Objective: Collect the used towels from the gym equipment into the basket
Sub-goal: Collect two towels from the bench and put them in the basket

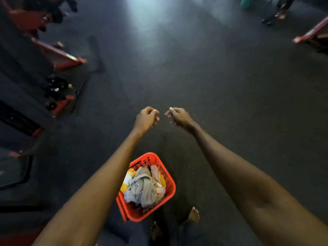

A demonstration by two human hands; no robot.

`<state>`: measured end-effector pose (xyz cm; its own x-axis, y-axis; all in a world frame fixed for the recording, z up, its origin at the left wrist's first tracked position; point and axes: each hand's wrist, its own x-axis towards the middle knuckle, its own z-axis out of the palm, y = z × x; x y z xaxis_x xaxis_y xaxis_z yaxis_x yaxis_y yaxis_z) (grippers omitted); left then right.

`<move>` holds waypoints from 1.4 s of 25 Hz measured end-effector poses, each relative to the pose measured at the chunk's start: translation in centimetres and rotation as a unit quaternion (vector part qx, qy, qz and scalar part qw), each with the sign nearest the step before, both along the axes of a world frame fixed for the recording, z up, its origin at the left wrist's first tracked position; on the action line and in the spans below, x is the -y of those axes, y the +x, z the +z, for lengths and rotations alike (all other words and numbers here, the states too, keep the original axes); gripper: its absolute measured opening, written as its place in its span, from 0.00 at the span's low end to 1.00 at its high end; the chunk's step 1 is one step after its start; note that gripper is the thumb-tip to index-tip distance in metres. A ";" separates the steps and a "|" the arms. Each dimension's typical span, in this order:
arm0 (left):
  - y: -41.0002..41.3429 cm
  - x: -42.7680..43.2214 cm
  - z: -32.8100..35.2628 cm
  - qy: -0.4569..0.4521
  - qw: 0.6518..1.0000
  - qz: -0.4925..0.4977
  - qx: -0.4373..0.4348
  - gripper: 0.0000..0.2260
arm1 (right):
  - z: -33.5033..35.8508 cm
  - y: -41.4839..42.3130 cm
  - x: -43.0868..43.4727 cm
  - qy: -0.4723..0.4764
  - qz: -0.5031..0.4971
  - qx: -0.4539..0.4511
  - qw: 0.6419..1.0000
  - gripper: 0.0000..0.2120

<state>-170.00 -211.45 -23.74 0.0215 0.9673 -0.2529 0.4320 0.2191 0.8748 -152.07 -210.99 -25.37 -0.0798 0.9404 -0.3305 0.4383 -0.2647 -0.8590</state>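
Observation:
An orange plastic basket (169, 181) stands on the dark floor just in front of my bare feet. A crumpled grey towel (142, 189) fills it, lying on a yellow-and-white towel (126, 181) and a pale pink one (154, 172). Both arms stretch forward above the basket. My left hand (146, 118) and my right hand (178, 116) are side by side over bare floor, fingers curled in, with nothing in either. My left forearm hides the basket's left rim.
Red-framed gym machines (60, 55) with dark pads line the left side, and black weight plates (55, 89) lie at their base. Another red frame (312, 35) sits at the far right. A person's feet (276, 15) show at the top right. Dark rubber floor stretches ahead.

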 end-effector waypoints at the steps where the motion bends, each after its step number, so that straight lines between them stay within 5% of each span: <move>1: 2.3 -0.6 1.0 0.011 1.000 -0.020 0.000 0.08 | 1.0 2.4 0.1 0.009 -0.034 -0.019 0.999 0.17; 5: 12.8 -2.7 4.1 0.043 0.994 -0.099 0.001 0.07 | 4.4 13.7 1.1 0.046 -0.150 -0.063 0.986 0.18; 16: 42.4 -4.4 9.8 0.081 0.955 -0.285 0.018 0.09 | 12.2 43.1 8.4 0.101 -0.360 -0.001 0.927 0.18; 24: 63.1 0.6 12.5 0.087 0.879 -0.464 0.060 0.10 | 13.6 57.4 20.3 0.116 -0.511 0.034 0.851 0.18; 35: 84.3 12.1 16.4 0.083 0.703 -0.697 0.111 0.10 | 18.6 65.7 38.9 0.125 -0.766 0.088 0.624 0.23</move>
<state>-85.74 -223.59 -7.34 0.9997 -0.0174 0.0198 -0.0250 -0.3956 0.9181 -86.37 -249.85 -6.75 0.9936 -0.1079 -0.0347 -0.0713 -0.3571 -0.9313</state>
